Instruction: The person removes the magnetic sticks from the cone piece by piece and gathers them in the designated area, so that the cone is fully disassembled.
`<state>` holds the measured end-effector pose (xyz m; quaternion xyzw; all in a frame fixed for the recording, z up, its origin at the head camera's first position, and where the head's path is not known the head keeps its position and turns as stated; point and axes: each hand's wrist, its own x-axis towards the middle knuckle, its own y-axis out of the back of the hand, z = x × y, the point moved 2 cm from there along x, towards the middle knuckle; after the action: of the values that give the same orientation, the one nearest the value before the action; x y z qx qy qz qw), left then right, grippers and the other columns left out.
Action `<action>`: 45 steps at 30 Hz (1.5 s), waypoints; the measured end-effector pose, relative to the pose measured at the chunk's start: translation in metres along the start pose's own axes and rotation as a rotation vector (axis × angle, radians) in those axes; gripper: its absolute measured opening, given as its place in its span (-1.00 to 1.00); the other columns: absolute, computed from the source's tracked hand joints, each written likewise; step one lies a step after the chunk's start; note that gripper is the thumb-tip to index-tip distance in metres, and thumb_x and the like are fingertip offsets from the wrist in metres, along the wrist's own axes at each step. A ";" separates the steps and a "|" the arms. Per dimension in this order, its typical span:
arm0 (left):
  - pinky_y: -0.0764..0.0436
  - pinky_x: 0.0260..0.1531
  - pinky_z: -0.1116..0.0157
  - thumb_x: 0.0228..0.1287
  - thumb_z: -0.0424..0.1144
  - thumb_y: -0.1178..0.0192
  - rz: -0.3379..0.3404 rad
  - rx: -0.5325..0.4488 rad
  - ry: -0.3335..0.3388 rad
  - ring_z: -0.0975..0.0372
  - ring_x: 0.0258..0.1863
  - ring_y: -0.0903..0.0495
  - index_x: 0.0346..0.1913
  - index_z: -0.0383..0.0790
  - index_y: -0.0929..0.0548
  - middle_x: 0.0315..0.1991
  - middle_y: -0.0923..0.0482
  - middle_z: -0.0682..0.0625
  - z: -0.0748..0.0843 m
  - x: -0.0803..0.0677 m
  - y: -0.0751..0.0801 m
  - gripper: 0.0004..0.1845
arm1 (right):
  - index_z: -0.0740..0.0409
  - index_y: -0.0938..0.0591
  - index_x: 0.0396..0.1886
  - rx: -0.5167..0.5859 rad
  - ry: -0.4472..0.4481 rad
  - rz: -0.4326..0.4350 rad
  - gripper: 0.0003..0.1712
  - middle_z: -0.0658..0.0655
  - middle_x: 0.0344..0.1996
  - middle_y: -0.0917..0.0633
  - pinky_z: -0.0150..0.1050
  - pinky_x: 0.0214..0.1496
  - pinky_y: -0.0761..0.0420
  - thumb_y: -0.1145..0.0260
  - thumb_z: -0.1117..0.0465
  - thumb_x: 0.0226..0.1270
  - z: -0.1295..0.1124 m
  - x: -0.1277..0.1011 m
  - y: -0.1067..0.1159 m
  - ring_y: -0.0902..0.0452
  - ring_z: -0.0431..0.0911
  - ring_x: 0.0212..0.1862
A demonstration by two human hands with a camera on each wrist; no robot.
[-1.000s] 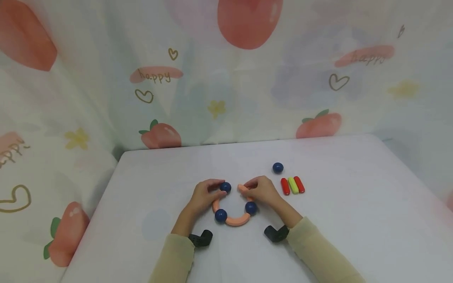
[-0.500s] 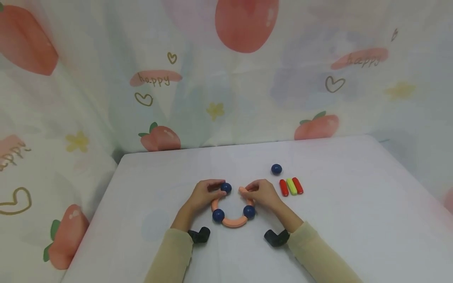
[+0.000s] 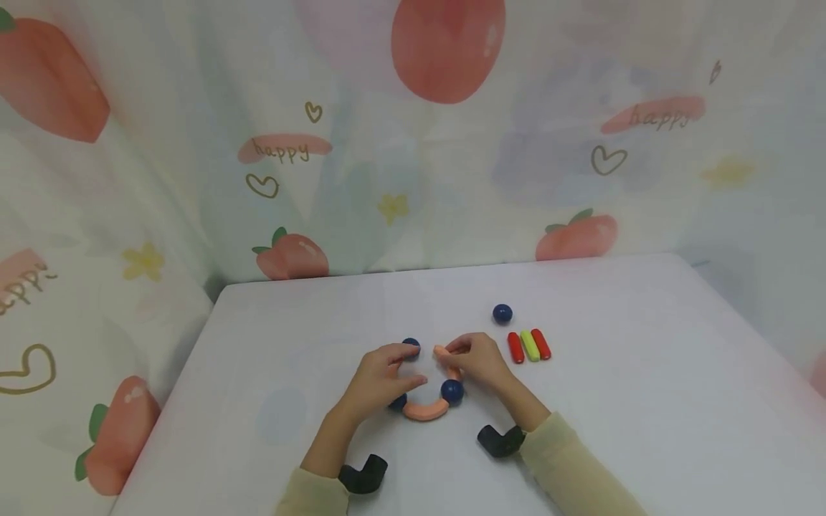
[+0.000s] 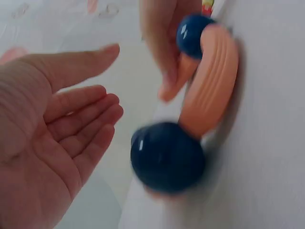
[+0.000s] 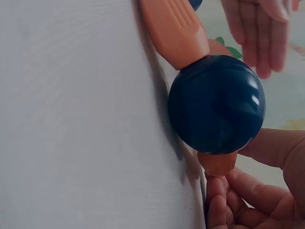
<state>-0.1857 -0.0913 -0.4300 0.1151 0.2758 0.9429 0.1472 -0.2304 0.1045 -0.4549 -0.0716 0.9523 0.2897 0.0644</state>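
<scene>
Head view: three-quarters of the ring (image 3: 426, 410) is joined, right-hand fingers (image 3: 459, 345) pinching the last orange arc (image 3: 447, 358), left-hand fingers (image 3: 400, 358) spread, gap unclosed.

The person wears long pale yellow sleeves that end at the wrists. A black, angled camera mount sits at each wrist, one beside the left hand (image 3: 377, 380) and one beside the right hand (image 3: 480, 362). Both hands are bare.

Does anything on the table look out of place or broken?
Nothing looks damaged or spilled. The orange-and-ball ring is open at the top, and one blue ball lies apart from it, beside the three short sticks.
</scene>
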 end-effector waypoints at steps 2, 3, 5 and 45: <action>-0.46 0.01 0.17 0.02 -0.12 -0.38 -0.027 0.068 -0.018 0.18 0.03 -0.48 0.06 -0.26 -0.57 0.01 -0.55 0.00 0.009 -0.002 -0.008 -0.48 | 0.23 -0.67 -0.31 0.008 0.008 0.001 -0.71 0.03 -0.48 -0.62 -0.30 -0.36 -0.51 -0.43 0.11 0.05 0.000 0.000 -0.001 -0.45 -0.11 -0.39; -0.45 0.01 0.17 0.02 -0.12 -0.38 -0.045 0.098 -0.022 0.18 0.01 -0.49 0.05 -0.27 -0.58 0.00 -0.56 0.00 0.013 -0.002 -0.013 -0.48 | 0.23 -0.67 -0.31 0.014 0.010 0.002 -0.71 0.03 -0.48 -0.62 -0.30 -0.35 -0.52 -0.43 0.11 0.05 0.000 0.000 -0.001 -0.45 -0.11 -0.39; -0.44 0.02 0.19 0.02 -0.11 -0.38 -0.075 0.174 -0.045 0.20 -0.01 -0.50 0.03 -0.26 -0.59 -0.04 -0.58 0.01 0.017 -0.003 -0.022 -0.50 | 0.24 -0.67 -0.29 0.025 0.004 0.001 -0.69 0.03 -0.47 -0.63 -0.29 -0.32 -0.54 -0.42 0.11 0.06 0.000 -0.001 -0.002 -0.47 -0.11 -0.37; -0.50 -0.28 0.38 0.05 -0.11 -0.35 -0.071 0.495 -0.110 0.30 -0.27 -0.55 -0.11 -0.21 -0.66 -0.27 -0.62 0.05 0.026 -0.005 -0.055 -0.65 | 0.26 -0.69 -0.28 0.062 -0.040 0.080 -0.71 0.06 -0.43 -0.65 -0.31 -0.34 -0.55 -0.43 0.15 0.05 0.000 -0.007 0.001 -0.48 -0.08 -0.36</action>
<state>-0.1610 -0.0357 -0.4396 0.1890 0.4935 0.8333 0.1622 -0.2234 0.1056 -0.4531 -0.0258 0.9614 0.2637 0.0742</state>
